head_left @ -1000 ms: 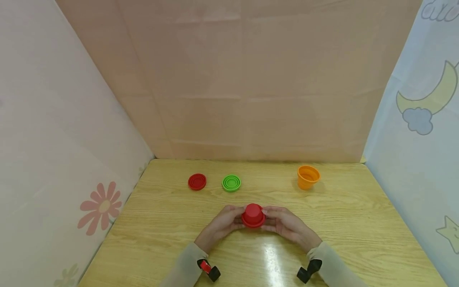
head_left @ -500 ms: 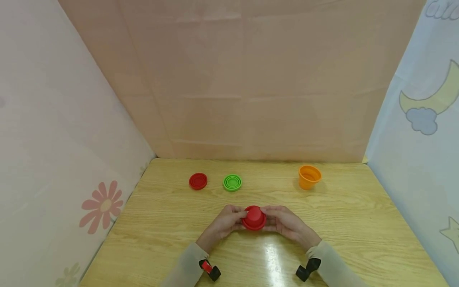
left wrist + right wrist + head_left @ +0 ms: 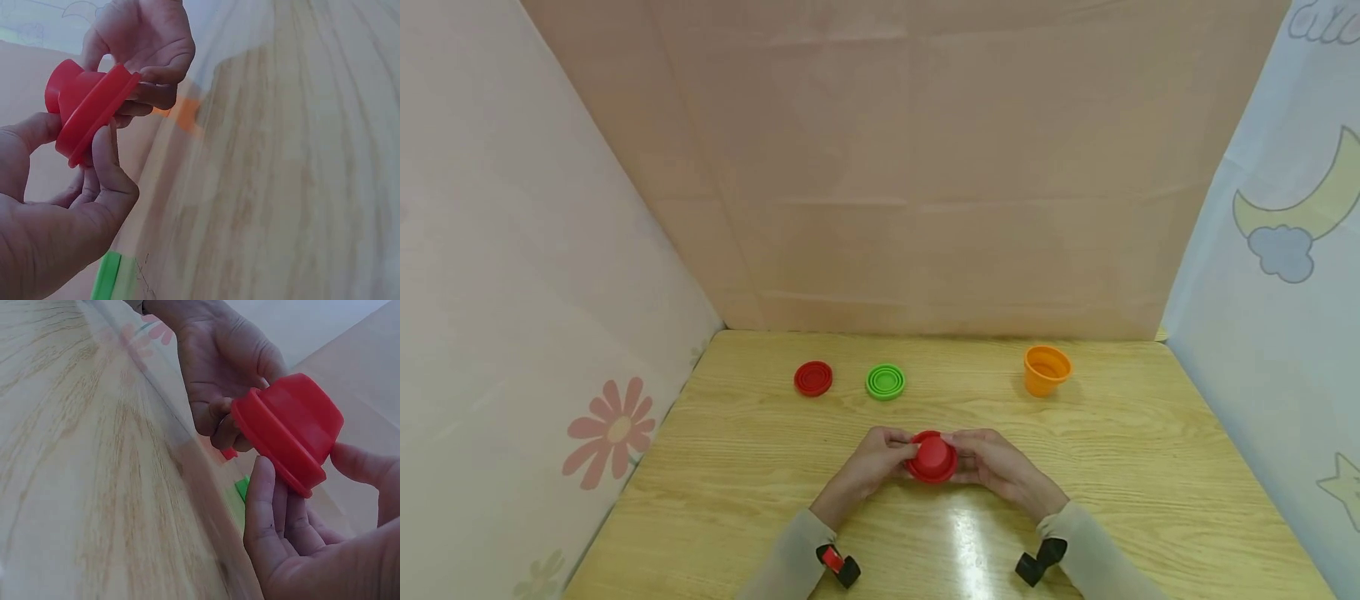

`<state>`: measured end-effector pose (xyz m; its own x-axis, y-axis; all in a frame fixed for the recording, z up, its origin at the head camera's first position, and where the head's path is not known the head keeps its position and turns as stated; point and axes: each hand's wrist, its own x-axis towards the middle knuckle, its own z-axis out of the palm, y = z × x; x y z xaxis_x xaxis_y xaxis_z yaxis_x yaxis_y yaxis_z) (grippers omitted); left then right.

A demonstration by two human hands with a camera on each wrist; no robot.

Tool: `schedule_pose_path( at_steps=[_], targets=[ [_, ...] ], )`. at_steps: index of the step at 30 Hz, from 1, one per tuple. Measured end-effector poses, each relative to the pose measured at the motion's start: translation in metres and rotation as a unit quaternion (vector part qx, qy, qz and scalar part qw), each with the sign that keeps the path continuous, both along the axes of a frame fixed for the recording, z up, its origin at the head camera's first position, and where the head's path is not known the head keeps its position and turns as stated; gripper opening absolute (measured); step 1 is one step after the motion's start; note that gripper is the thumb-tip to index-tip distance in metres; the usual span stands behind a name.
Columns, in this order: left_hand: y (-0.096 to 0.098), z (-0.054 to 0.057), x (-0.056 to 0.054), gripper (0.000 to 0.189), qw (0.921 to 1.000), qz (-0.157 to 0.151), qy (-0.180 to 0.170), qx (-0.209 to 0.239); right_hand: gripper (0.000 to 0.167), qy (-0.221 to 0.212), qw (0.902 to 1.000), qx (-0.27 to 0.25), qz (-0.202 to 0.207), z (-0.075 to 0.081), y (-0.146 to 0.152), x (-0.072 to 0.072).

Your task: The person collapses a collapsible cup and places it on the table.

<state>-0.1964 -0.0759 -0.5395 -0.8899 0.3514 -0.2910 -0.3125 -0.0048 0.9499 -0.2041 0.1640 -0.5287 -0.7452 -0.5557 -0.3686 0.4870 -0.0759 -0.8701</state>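
Between both hands a red collapsible cup [image 3: 933,457] is held above the table, its base facing up toward the head camera and its wide rim underneath. My left hand [image 3: 870,467] grips its left side, thumb on the wall and fingers under the rim. My right hand [image 3: 1000,471] grips the opposite side in the same way. In the left wrist view the cup [image 3: 87,106] is tilted and partly folded, with a stepped wall. The right wrist view shows the cup [image 3: 290,431] from the other side, fingertips touching its rim.
Toward the back of the wooden table [image 3: 737,500] lie a flattened red cup [image 3: 813,379] and a flattened green cup [image 3: 885,382]. An orange cup [image 3: 1047,372] stands extended at the back right. Cloth-covered walls rise at the back and both sides.
The red cup has tipped slightly, so its base faces the head camera more squarely. Both hands keep hold of it and have barely moved.
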Motion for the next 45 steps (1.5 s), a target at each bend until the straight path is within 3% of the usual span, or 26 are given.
schedule_pose_path(
  at_steps=[11, 19, 24, 31, 37, 41, 45],
  targets=[
    [0.0, 0.007, 0.001, 0.03, 0.9997, -0.005, 0.009, -0.021, 0.022, 0.019, 0.9996, 0.019, 0.0, 0.0, -0.002, 0.001],
    [0.005, 0.006, 0.001, 0.03, 0.9994, 0.026, -0.004, -0.023, 0.018, 0.032, 0.9988, 0.032, -0.016, -0.003, -0.001, 0.001],
    [0.007, 0.006, 0.002, 0.034, 0.9987, 0.043, -0.026, 0.007, 0.021, 0.041, 0.9982, 0.034, -0.029, -0.002, 0.002, -0.002],
    [0.005, 0.008, 0.007, 0.033, 0.9949, 0.018, -0.053, 0.084, 0.027, 0.055, 0.9955, 0.053, -0.056, 0.0, 0.001, -0.002],
    [0.008, 0.008, 0.009, 0.032, 0.9909, 0.03, -0.067, 0.112, 0.03, 0.066, 0.9928, 0.068, -0.073, 0.001, -0.003, -0.001],
    [0.014, 0.005, 0.01, 0.033, 0.9927, 0.048, -0.05, 0.099, 0.031, 0.08, 0.9894, 0.085, -0.087, 0.001, -0.005, -0.001],
    [0.02, 0.004, 0.012, 0.035, 0.9963, 0.069, -0.014, 0.048, 0.031, 0.084, 0.9872, 0.101, -0.091, 0.001, -0.006, -0.001]
  ],
)
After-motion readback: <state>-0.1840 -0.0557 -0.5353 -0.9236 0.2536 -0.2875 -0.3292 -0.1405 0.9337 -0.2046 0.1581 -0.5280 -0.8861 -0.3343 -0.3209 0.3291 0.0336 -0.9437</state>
